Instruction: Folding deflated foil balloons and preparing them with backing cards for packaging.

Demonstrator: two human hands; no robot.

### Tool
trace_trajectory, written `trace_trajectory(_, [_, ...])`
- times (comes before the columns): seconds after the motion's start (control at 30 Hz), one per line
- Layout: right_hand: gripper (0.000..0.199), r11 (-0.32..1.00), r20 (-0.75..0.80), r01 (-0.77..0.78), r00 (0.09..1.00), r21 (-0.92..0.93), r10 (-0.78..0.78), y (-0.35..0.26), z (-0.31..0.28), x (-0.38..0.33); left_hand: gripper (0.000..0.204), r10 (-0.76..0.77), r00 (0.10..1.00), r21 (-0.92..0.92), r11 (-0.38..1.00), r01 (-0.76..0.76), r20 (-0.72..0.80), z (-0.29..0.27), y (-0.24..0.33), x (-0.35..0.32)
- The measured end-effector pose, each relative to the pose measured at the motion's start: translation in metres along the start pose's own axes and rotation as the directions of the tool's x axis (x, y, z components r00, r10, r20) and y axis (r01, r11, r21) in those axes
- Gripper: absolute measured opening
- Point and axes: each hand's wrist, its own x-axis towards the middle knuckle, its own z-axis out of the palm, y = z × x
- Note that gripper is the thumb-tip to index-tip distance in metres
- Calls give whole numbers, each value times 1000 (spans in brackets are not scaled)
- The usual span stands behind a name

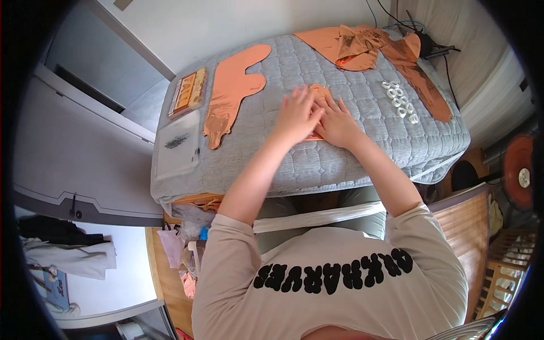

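My left hand (297, 117) and my right hand (339, 126) lie side by side on a folded copper-coloured foil balloon (321, 90) near the front of the grey quilted mattress (272, 161). The fingers of both hands are stretched out and pressed flat on it. Most of this foil piece is hidden under the hands; its far end and a strip of its near edge show. To the left lies a flat, uninflated copper foil balloon (226, 93) with rounded lobes and a narrow tail.
More crumpled copper foil balloons (362, 48) spread across the back right. Several small white rings (400, 102) lie on the right. At the left edge are a patterned flat package (188, 92) and a clear plastic sheet (178, 145) with dark bits. Black cables (425, 42) run behind the far corner.
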Motion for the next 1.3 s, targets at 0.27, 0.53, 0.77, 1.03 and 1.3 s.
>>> trace_trajectory(0.27, [59,932,-52,-7,998,362,28,15,-1,5,69,1,994,-86,996,-10,-106,23,9,-13])
trace_trajectory(0.53, [42,527,-73,-47,976,848,204,71,-22,1,85,11,1000,134,991,-9,-16,22,12,-15])
trace_trajectory(0.77, [22,937,-290,288,930,196,-225,94,-27,-8,85,-11,1000,92,996,11,1,20,16,-16])
trace_trajectory(1.03, [50,904,-189,333,938,269,-290,70,-27,-9,98,-32,995,184,983,14,96,17,17,-13])
trace_trajectory(1.3, [109,969,210,201,951,145,-228,72,-44,-3,105,-63,983,194,981,29,173,12,21,-10])
